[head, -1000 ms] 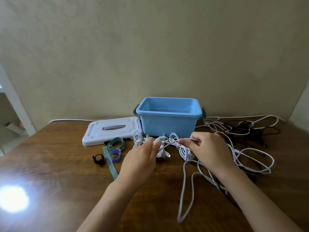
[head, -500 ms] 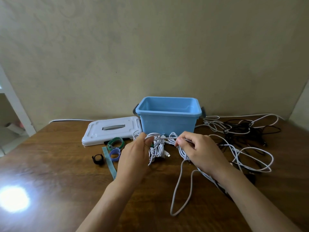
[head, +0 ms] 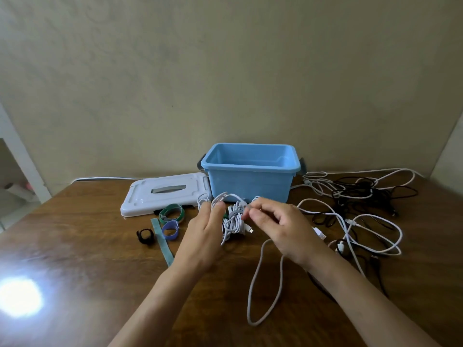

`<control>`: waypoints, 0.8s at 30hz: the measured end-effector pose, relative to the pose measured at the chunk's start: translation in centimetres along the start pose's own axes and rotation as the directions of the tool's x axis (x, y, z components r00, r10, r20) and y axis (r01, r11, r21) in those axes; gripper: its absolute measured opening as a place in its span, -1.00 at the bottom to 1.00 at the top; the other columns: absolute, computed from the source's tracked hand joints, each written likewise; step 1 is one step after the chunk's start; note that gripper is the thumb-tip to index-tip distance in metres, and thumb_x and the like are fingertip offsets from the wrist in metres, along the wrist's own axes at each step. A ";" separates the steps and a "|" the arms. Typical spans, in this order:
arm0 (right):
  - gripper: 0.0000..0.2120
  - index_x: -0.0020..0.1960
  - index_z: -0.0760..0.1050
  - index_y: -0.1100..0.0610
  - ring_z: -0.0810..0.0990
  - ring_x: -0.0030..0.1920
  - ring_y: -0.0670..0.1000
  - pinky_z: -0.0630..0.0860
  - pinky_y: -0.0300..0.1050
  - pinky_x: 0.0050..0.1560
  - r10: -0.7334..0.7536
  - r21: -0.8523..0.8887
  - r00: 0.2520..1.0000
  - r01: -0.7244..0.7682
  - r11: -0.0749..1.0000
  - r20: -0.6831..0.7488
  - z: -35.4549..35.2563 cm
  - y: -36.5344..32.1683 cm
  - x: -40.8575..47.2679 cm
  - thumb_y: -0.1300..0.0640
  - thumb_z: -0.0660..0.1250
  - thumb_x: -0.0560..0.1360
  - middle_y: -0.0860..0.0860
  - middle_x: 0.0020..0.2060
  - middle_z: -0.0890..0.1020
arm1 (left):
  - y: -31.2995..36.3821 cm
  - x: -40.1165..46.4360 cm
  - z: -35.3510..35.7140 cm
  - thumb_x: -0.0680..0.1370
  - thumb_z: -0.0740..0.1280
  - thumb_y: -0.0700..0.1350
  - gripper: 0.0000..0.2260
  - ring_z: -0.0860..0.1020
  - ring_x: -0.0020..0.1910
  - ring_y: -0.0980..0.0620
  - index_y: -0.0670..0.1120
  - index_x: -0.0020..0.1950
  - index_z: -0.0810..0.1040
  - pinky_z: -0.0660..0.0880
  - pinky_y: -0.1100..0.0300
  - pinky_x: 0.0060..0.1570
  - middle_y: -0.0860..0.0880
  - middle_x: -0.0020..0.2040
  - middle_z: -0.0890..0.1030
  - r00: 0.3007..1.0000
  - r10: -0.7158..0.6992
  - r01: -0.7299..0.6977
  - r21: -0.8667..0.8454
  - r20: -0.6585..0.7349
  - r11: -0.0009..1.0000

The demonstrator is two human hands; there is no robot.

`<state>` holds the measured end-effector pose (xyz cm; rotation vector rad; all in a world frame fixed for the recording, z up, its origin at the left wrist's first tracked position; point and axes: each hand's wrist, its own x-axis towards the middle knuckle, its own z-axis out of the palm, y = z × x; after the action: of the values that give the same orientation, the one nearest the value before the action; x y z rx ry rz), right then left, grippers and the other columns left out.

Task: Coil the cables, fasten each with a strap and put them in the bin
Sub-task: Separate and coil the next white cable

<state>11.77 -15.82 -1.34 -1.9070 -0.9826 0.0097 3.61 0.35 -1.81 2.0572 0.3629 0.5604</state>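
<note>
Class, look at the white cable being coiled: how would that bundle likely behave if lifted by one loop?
The white cable bundle would probably sag and unravel: no strap is visibly fastened round it, and a long loose loop trails onto the table. It looks thin and light, so the right hand likely lifts it easily.

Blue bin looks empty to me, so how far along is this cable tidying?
Early on. Nothing looks finished: what shows of the inside of the blue bin holds no cable, its white lid lying beside it. In hand: both hands, left hand and right hand, are winding a white cable. Left: strapping it with a strap, then the tangled cables on the right.
</note>
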 end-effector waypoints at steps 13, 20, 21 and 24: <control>-0.74 0.03 0.68 -0.14 0.58 -0.15 -0.25 0.41 -0.31 -0.16 -0.024 -0.206 0.999 0.032 0.978 0.041 1.3 0.2 -0.1 -0.27 0.34 0.55 -0.25 -0.20 0.65 | -1.0 -0.1 1.1 0.64 -0.07 0.36 -0.55 0.59 0.11 0.11 0.22 0.16 0.53 0.54 -0.07 0.19 0.07 0.09 0.65 0.989 0.140 -0.136 -0.077 0.052 0.988; -0.78 0.04 0.68 -0.11 0.61 -0.02 -0.18 0.53 -0.11 0.00 -0.023 -0.216 0.996 0.041 0.975 0.085 0.7 0.7 0.2 -0.19 0.33 0.59 -0.22 -0.06 0.69 | -1.1 0.7 0.1 0.63 -0.05 0.33 -0.50 0.55 -0.22 0.17 0.02 -0.02 0.52 0.47 0.14 -0.20 0.06 -0.22 0.57 0.988 0.130 -0.139 -0.114 -0.086 0.984; -0.79 0.05 0.69 -0.12 0.61 -0.03 -0.17 0.51 -0.12 -0.01 -0.041 -0.234 0.993 0.067 0.970 0.115 1.2 0.6 0.2 -0.18 0.34 0.59 -0.22 -0.06 0.69 | -1.1 0.6 0.3 0.61 -0.04 0.37 -0.50 0.57 -0.19 0.16 0.06 -0.02 0.52 0.50 0.08 -0.17 0.07 -0.20 0.61 0.988 0.124 -0.135 -0.134 -0.089 0.982; -0.83 0.05 0.70 -0.14 0.63 -0.06 -0.15 0.53 -0.10 0.00 -0.063 -0.248 0.986 0.100 0.963 0.152 2.7 0.1 0.1 -0.14 0.39 0.55 -0.17 -0.08 0.72 | -1.1 0.3 0.8 0.60 -0.02 0.34 -0.59 0.47 -0.32 0.18 0.11 -0.15 0.44 0.36 0.09 -0.25 0.22 -0.32 0.53 0.986 0.134 -0.148 -0.142 -0.098 0.979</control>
<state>10.87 -13.82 -2.87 -2.1216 -1.2073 -0.0303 4.26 0.42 -3.02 1.9282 0.2200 0.7440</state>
